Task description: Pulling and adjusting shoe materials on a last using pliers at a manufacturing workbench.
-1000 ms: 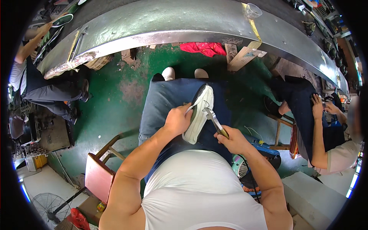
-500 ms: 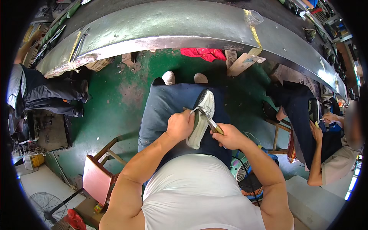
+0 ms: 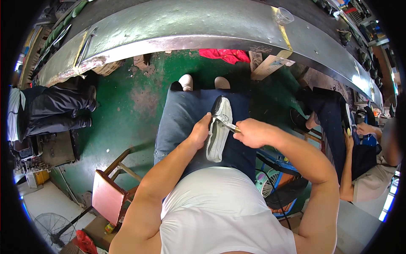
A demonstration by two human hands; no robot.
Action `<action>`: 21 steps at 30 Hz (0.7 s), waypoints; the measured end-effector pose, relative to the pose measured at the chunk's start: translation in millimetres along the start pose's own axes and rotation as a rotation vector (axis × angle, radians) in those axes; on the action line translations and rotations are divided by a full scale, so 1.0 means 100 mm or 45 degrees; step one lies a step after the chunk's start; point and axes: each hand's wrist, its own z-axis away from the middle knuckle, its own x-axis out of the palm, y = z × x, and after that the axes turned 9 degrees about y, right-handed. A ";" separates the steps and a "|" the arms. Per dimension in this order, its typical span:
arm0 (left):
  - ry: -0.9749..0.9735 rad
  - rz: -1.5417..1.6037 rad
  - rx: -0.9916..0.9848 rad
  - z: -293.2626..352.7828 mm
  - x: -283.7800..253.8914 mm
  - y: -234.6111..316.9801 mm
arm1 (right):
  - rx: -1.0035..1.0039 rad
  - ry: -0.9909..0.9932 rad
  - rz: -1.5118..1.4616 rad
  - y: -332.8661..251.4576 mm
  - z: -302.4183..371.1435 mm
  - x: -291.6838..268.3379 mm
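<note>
A shoe upper (image 3: 216,146) in white and black lies lengthwise across my lap, its underside facing up and its pale inner face showing. Along its left edge my left hand (image 3: 200,132) grips the side, thumb near the upper rim. My right hand (image 3: 253,133) is closed round the handles of a pair of pincers (image 3: 227,123), which reach leftward over the shoe. The metal jaws meet the shoe's left edge beside my left thumb; whether they pinch the material is too small to tell.
A long metal-topped bench (image 3: 169,25) curves across the front, with a clear plastic cup (image 3: 284,16) on it. A pink-seated stool (image 3: 108,197) stands at left. To the right sits a co-worker (image 3: 372,169) holding a shoe; another person's legs (image 3: 63,106) are at far left.
My right hand has turned and moved slightly up, its elbow swinging outward, and the pincers lie flatter over the shoe. My left hand has shifted a little down the shoe's edge.
</note>
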 end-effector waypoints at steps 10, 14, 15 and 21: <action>-0.146 0.142 0.065 0.33 -0.04 0.25 | 0.017 0.294 -0.574 0.04 -0.12 0.61; -0.077 0.189 0.085 0.27 -0.01 0.23 | 0.232 0.246 -1.042 -0.03 -0.15 0.84; -0.074 0.176 0.120 0.27 0.02 0.24 | 0.161 0.391 -1.049 0.00 -0.16 0.95; -0.061 0.140 0.131 0.28 0.04 0.28 | 0.178 0.065 -1.624 0.25 -0.20 1.01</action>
